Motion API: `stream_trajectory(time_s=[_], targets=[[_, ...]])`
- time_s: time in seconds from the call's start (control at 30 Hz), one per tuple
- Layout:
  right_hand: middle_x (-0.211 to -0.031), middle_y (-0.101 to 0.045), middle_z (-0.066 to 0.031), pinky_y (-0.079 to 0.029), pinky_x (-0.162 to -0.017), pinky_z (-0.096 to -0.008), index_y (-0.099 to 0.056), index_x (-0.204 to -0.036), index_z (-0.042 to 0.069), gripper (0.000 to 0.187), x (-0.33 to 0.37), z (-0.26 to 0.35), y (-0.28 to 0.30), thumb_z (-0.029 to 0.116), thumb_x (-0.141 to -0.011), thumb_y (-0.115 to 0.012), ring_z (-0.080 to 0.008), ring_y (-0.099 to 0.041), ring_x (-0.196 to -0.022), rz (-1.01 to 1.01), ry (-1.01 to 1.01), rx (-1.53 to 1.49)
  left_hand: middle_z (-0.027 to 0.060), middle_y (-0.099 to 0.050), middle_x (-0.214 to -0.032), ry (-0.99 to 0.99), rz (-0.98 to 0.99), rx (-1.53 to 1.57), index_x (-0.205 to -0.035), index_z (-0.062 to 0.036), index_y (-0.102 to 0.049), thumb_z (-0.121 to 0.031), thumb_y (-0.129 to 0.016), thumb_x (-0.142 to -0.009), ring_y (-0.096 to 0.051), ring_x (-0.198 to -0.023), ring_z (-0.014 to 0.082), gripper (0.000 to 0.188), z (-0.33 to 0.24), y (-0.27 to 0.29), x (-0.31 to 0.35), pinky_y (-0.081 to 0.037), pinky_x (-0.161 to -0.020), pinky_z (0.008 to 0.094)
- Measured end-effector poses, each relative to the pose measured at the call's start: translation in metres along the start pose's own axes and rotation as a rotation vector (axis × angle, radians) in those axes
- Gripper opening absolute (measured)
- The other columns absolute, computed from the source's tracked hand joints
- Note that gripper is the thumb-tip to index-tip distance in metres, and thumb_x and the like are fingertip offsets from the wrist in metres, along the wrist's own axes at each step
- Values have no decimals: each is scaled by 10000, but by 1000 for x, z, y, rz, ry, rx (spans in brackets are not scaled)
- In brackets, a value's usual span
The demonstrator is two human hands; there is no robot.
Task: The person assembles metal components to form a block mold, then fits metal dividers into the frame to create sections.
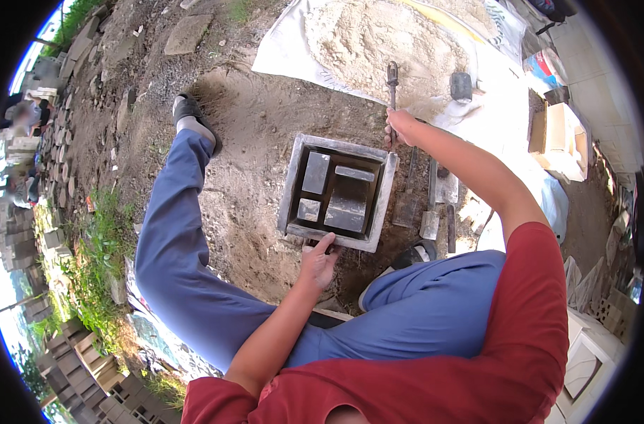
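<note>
A square grey metal box (pixel 385 212), open at the top, sits on the dirt between my legs. Inside it are several flat-topped grey blocks (pixel 316 173) with deep gaps between them. My left hand (pixel 318 265) grips its near side, thumb over the rim and fingers curled underneath, partly hidden. Beyond the box's far right corner, my right hand (pixel 401 127) is closed round a dark metal rod (pixel 392 81) with a looped upper end. The rod stands roughly upright in the picture; its lower end shows just below my fist.
Pale powder (pixel 385 42) is heaped on a white sheet (pixel 283 53) at the far side, with a dark block-shaped weight (pixel 461 86) on it. Flat metal pieces (pixel 406 191) lie right of the box. A cardboard box (pixel 558 138) stands farther right; stacked blocks (pixel 18 240) line the left.
</note>
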State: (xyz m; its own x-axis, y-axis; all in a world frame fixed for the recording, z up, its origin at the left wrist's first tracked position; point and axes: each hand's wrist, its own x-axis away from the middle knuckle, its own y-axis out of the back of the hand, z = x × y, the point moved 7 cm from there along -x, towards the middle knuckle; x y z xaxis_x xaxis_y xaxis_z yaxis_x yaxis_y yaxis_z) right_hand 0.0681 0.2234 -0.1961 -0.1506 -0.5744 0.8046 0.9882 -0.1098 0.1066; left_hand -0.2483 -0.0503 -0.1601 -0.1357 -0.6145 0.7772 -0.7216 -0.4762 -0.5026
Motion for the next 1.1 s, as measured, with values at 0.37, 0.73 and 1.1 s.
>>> stream_trajectory(time_s=[0.37, 0.73, 1.1], targets=[[-795, -497, -62, -541, -633, -483, -454, -1061, 63, 451, 12, 4, -11, 510, -1052, -397, -252, -557, -633, 8, 9, 24, 131, -644, -956, -45, -296, -466, -1239, -1, -519, 7, -586, -864, -639, -613, 224, 381, -23, 75, 3, -571, -509, 339], [-852, -508, -68, -552, -729, -491, -479, -1141, 29, 514, 6, 0, 4, 528, -1045, -403, -273, -585, -738, 0, 22, 47, 258, -701, -1008, -368, -174, -1498, -1065, -7, -703, -135, -705, -813, -683, -947, 407, 282, -101, 86, -21, -535, -840, 448], [-869, -542, -110, -552, -672, -454, -453, -1119, 27, 492, 9, -1, -1, 511, -1051, -405, -262, -603, -721, 64, 37, 14, 184, -708, -1041, -176, 409, -1887, -1145, -9, -636, -156, -686, -914, -676, -953, 309, 277, -154, 54, -30, -515, -849, 406]])
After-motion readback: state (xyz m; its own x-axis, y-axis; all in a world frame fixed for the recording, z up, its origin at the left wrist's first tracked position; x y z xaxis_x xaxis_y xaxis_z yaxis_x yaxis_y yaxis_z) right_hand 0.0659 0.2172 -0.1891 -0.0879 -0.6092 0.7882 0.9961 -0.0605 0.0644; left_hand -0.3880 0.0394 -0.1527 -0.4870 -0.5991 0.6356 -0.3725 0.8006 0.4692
